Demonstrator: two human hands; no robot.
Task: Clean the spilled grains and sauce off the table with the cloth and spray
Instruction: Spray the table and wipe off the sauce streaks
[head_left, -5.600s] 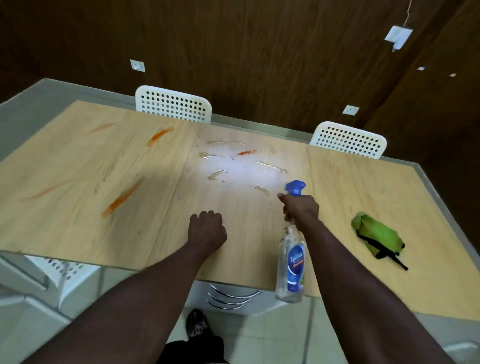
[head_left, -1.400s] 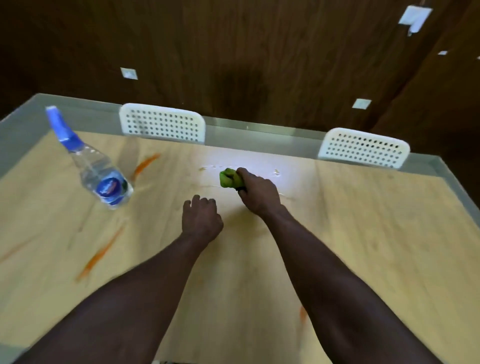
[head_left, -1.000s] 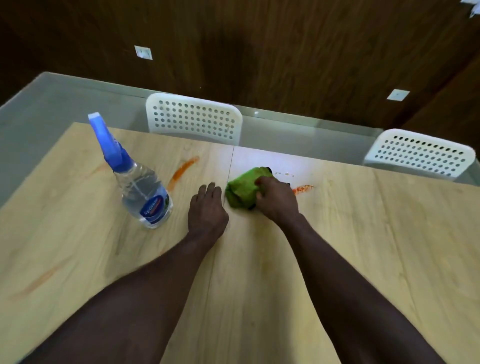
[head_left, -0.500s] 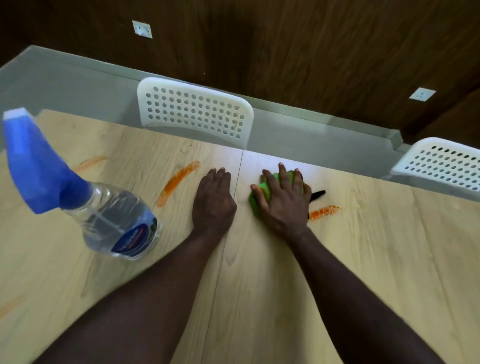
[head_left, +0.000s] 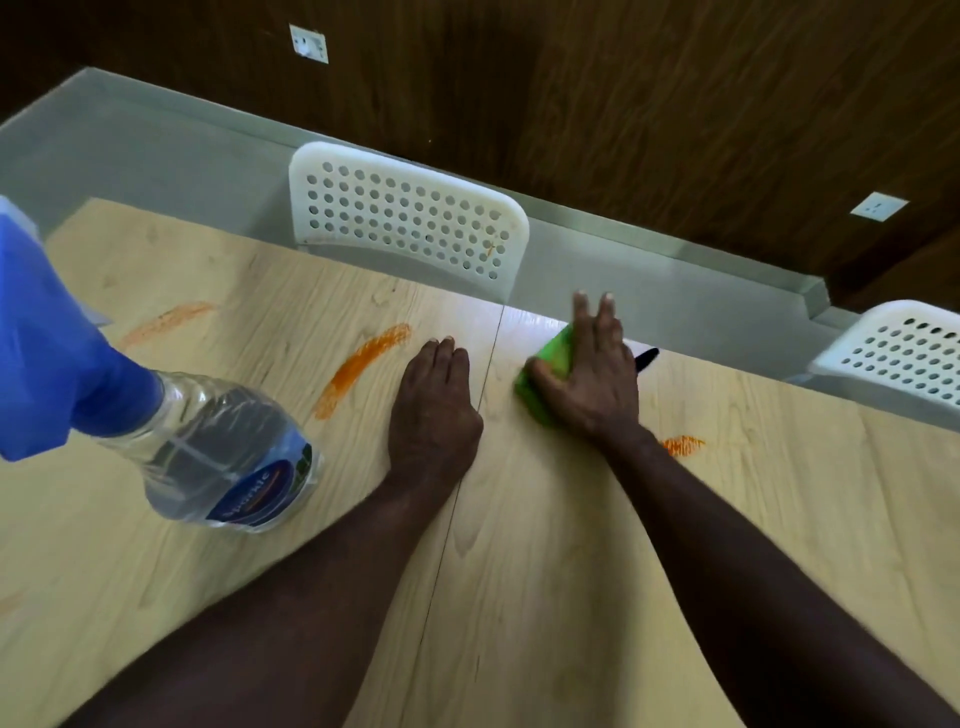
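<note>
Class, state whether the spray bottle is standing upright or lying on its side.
Upright: the spray bottle stands on its base on the table, with its blue trigger head uppermost.

The hands are bare, left hand (head_left: 434, 410) and right hand (head_left: 587, 384) alike, as are both forearms (head_left: 727, 545).

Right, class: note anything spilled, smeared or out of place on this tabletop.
Three orange sauce smears mark the table: a bold streak beside the left hand, a fainter one farther left, and a small patch by the wrist of the right hand, which presses the green cloth.
</note>
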